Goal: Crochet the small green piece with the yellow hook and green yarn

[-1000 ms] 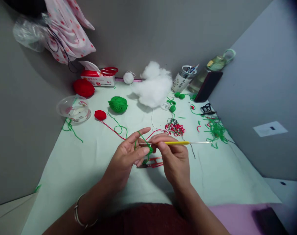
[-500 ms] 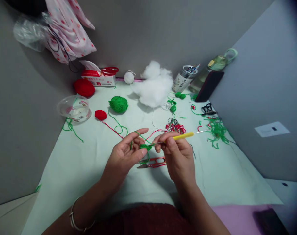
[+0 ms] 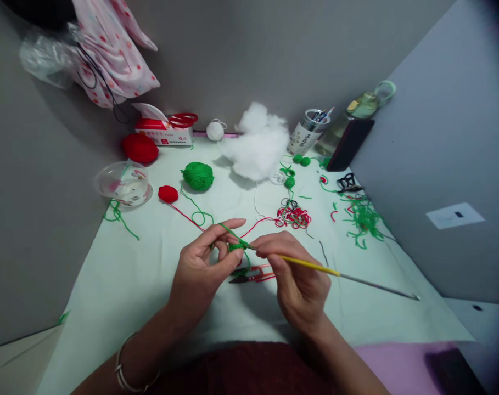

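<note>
Between thumb and fingers, my left hand [image 3: 203, 258] pinches a small green crochet piece [image 3: 236, 247]. Green yarn runs over its raised index finger down to the piece. My right hand [image 3: 301, 274] grips a crochet hook [image 3: 315, 265] with a yellow handle; its working tip meets the green stitches, and the other metal end points right and down. Below the hands lie red-handled thread snips [image 3: 255, 274], partly hidden by my right hand. A green yarn ball [image 3: 197, 176] sits behind my left hand, its strand trailing toward me.
A small red yarn ball [image 3: 168, 193] and a clear plastic bowl [image 3: 123, 186] stand at left. White stuffing [image 3: 257, 145] is heaped at the back. Tangled red yarn [image 3: 294, 217] and green scraps [image 3: 364, 219] lie at right, near a pen holder [image 3: 307, 134] and a bottle [image 3: 348, 129].
My right hand has turned, so the hook's far end has swung from pointing slightly up to pointing down and right. My left hand still holds the green piece.
</note>
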`<state>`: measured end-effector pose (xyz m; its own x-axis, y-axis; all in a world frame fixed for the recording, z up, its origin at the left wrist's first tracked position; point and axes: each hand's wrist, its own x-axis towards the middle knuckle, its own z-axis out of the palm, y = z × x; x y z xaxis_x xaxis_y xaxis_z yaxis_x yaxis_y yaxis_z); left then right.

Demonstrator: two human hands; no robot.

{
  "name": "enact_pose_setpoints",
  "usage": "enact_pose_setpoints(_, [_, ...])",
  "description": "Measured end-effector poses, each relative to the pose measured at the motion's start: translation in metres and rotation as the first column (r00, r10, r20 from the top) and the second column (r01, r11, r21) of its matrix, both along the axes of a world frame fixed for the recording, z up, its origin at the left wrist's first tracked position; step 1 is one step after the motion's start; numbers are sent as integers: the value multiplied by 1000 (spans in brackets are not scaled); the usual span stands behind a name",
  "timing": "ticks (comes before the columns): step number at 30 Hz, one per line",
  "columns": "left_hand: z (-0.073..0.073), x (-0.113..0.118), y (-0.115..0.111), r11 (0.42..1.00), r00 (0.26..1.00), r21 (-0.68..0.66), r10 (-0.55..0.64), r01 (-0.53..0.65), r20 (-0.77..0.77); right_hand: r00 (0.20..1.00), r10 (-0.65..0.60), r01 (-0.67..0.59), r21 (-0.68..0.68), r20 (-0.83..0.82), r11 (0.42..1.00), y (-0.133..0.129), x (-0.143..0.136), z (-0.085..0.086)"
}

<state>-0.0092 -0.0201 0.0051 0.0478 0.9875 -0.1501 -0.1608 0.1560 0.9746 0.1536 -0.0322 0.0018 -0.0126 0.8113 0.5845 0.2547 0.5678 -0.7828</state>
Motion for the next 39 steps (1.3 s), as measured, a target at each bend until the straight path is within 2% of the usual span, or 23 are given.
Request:
enact_pose_setpoints(2, [2, 3, -2, 999, 998, 27, 49, -48, -29, 998, -18, 15, 52, 64, 999, -1, 0, -2])
enact_pose_setpoints(4, [3, 6, -3, 997, 997, 2, 74, -74, 16, 979, -73, 52, 112, 192, 992, -4, 1, -5])
enact_pose_setpoints(5, [3, 7, -3, 997, 994, -45, 64, -60, 83, 954, -109, 68, 152, 279, 986, -5, 1, -8])
enact_pose_setpoints(7, [4, 8, -1, 983, 959, -172, -11, 62, 283, 901, -183, 95, 231, 394, 968, -8, 2, -12])
enact_pose_setpoints(9, [5, 6, 1, 943, 885, -252, -84, 219, 458, 926, -197, 122, 237, 323, 964, -8, 2, -14])
enact_pose_setpoints(11, [6, 3, 4, 919, 841, -276, -99, 283, 531, 984, -147, 135, 118, 104, 984, -6, 2, -12])
enact_pose_setpoints(14, [6, -1, 6, 942, 850, -247, -69, 228, 523, 977, -63, 46, -86, -203, 995, 0, 1, -7])
enact_pose_setpoints(16, [4, -1, 6, 955, 870, -195, -106, 224, 482, 963, -21, -15, -130, -268, 991, 5, 0, -4])
enact_pose_setpoints(19, [-1, 1, 5, 967, 905, -145, -136, 210, 404, 975, -9, -25, -150, -221, 988, 8, -4, -4])
enact_pose_setpoints(21, [-3, 4, 3, 979, 923, -137, -92, 153, 373, 988, -34, 16, -119, -150, 993, 5, -6, -5])
enact_pose_setpoints(24, [-4, 7, 3, 981, 912, -166, -21, 97, 410, 990, -105, 102, 36, 90, 994, -2, -8, -9])
enact_pose_setpoints(26, [-2, 8, 3, 961, 874, -233, -16, 147, 485, 966, -148, 120, 137, 214, 983, -4, -7, -11])
enact_pose_setpoints(28, [0, 8, 5, 925, 829, -303, -24, 231, 559, 974, -150, 128, 131, 169, 983, -3, -5, -10])
enact_pose_setpoints(30, [1, 6, 6, 904, 807, -339, -12, 261, 590, 993, -122, 122, 16, -10, 992, 0, -2, -9])
enact_pose_setpoints(33, [0, 5, 6, 944, 843, -278, 1, 177, 538, 960, -66, 14, -185, -273, 983, 6, 0, -8])
enact_pose_setpoints(36, [-5, 7, 4, 977, 888, -164, -50, 140, 457, 957, -14, -53, -220, -291, 974, 9, -3, -7])
enact_pose_setpoints(39, [-9, 8, 1, 975, 905, -149, -88, 163, 417, 971, -17, -33, -207, -236, 978, 8, -6, -7])
